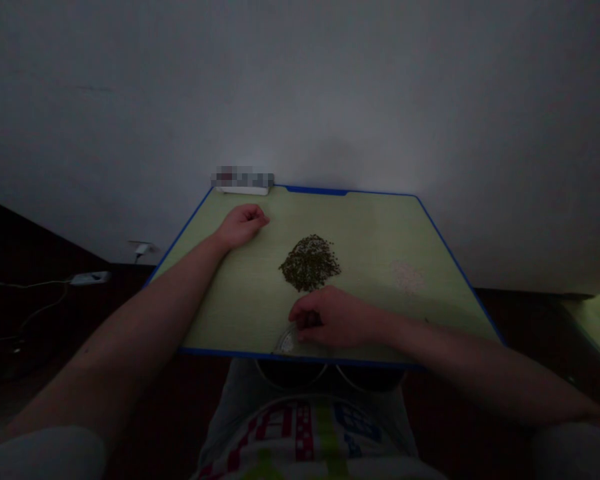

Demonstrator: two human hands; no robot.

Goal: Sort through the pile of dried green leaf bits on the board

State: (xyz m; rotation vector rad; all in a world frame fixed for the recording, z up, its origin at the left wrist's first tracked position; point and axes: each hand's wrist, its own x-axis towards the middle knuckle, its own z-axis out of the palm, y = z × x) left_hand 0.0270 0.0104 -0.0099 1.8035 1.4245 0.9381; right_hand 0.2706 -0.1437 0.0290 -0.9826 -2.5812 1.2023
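Note:
A heap of small dark green-brown grains, like beans (309, 263), is spread in the middle of the pale board-like table (370, 220). Just in front of it, my right hand (333, 317) hovers or rests low near the table's front edge, thumb and fingers curled into a pinch. What they hold, if anything, is too dark to make out. To the back left of the heap, my left hand (243, 225) lies on the tabletop with its fingers loosely closed, and nothing shows in it. Pale small grains (407, 275), perhaps rice, lie thinly scattered on the right.
A white box-like object (243, 189), partly pixelated, stands at the back left corner. Beside my right fingertips is a pale curved printed mark (286, 340). Two dark round shapes with light rims (293, 375) sit under the front edge. A plug (141, 249) is in the wall.

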